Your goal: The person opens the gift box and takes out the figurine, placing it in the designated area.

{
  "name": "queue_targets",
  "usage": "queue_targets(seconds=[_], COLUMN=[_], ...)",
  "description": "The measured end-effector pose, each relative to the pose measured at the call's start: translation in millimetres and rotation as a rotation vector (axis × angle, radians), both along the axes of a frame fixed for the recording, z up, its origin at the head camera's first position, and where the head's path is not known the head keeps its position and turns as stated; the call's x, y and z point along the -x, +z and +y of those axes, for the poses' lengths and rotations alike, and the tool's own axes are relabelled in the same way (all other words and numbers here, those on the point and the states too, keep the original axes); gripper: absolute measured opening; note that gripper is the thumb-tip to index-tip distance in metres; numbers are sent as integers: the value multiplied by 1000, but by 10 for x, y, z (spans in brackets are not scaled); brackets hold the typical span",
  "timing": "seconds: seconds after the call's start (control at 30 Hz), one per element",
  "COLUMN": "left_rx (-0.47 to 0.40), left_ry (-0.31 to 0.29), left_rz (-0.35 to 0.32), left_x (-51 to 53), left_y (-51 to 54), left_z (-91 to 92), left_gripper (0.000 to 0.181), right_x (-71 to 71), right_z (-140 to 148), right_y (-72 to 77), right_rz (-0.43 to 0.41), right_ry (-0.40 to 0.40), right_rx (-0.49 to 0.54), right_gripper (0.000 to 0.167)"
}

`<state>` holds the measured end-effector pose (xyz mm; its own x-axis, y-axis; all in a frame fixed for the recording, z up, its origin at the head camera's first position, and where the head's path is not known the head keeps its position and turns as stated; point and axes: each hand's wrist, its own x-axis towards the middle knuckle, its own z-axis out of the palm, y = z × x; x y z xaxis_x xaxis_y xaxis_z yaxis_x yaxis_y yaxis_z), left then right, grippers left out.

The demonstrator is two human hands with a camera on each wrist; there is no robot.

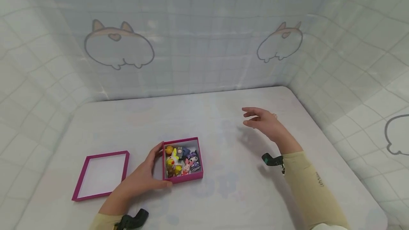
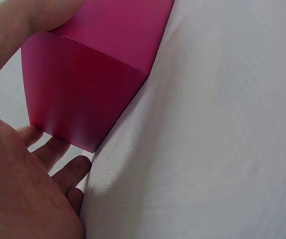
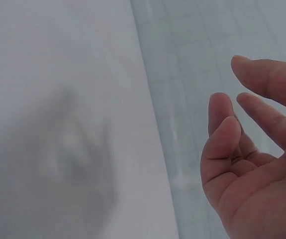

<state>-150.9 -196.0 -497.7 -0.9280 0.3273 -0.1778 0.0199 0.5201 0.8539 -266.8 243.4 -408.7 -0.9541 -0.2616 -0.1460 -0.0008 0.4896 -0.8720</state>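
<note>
A square magenta box [image 1: 188, 178] stands on the white-covered table, filled with several small toy figures. Among them are a yellow figure with long ears [image 1: 173, 159], a pink one [image 1: 186, 168] and a purple-and-white one [image 1: 194, 159]. My left hand [image 1: 143, 175] holds the box at its left side, thumb along the near wall and fingers toward the far left corner. In the left wrist view the box's outer walls [image 2: 83, 84] fill the space between thumb and fingers. My right hand [image 1: 263, 121] hovers above the table to the right, fingers loosely bent, holding nothing.
A shallow magenta-rimmed lid [image 1: 102, 175] with a white inside lies left of the box, partly behind the left forearm. Pale grid-patterned curtains [image 1: 198, 45] rise behind the table [image 1: 223, 201] and on both sides.
</note>
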Motion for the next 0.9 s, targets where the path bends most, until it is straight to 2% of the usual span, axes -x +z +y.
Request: queue_targets(seconds=[0.37,0.9], left_rx=[-16,-24], left_ry=[-13,-7], left_rz=[16,26], left_x=[19,30], left_y=[20,20], left_z=[42,87], left_gripper=[128,128], right_x=[-96,-110], right_z=[-210,-516], right_y=[85,39], right_rz=[19,37], right_ry=[49,119], right_rx=[15,60], right_gripper=[55,52])
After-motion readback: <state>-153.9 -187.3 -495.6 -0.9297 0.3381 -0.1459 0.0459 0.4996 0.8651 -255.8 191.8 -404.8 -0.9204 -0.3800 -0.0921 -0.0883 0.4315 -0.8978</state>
